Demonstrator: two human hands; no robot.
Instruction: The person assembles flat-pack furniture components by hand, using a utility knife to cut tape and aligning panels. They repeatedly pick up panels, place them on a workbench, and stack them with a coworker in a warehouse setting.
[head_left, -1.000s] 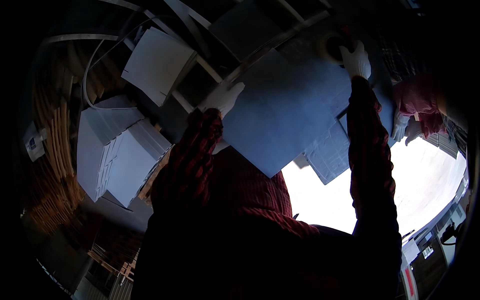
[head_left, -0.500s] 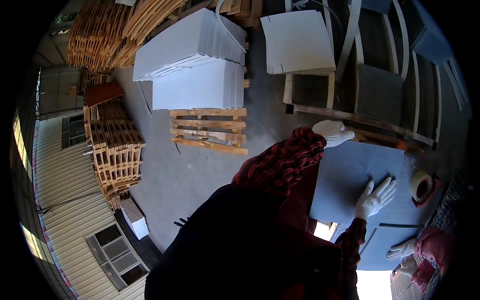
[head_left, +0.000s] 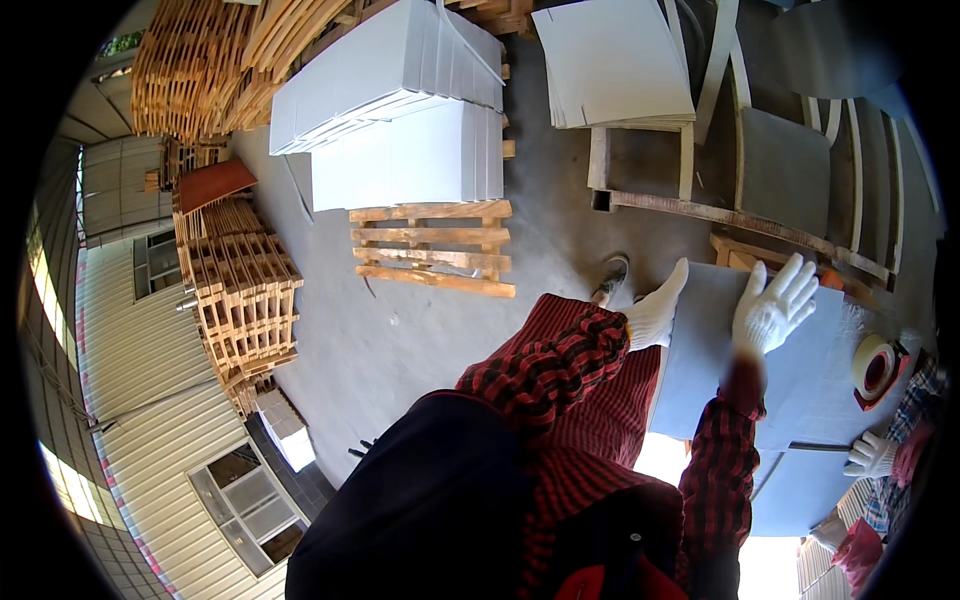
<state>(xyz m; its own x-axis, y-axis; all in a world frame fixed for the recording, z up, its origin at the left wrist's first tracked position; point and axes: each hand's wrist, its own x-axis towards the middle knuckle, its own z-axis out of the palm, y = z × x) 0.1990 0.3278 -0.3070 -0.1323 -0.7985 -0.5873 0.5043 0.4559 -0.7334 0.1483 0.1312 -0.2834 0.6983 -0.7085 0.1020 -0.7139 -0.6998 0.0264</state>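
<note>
A flat blue-grey sheet (head_left: 705, 375) lies on the work surface in front of me, to the right. My left hand (head_left: 656, 308), in a white knit glove, is at the sheet's left edge with its fingers stretched out flat. My right hand (head_left: 772, 308), gloved the same way, is over the sheet's far part, palm down and fingers spread. I cannot tell whether it touches the sheet. A tape roll (head_left: 876, 368) on a red dispenser stands right of the sheet. Another blue-grey sheet (head_left: 805, 490) lies nearer, beside a co-worker's gloved hand (head_left: 872, 455).
White board stacks (head_left: 405, 155) stand on a wooden pallet (head_left: 432, 255) ahead. Further right, white sheets (head_left: 615, 65) lie on a frame (head_left: 740, 215). Piled pallets (head_left: 240, 290) line the left side, near a window (head_left: 250, 510) in the wall.
My right hand has moved away from me, toward the sheet's far edge. My left hand has come from the far corner to the left edge. The co-worker's hand has shifted right.
</note>
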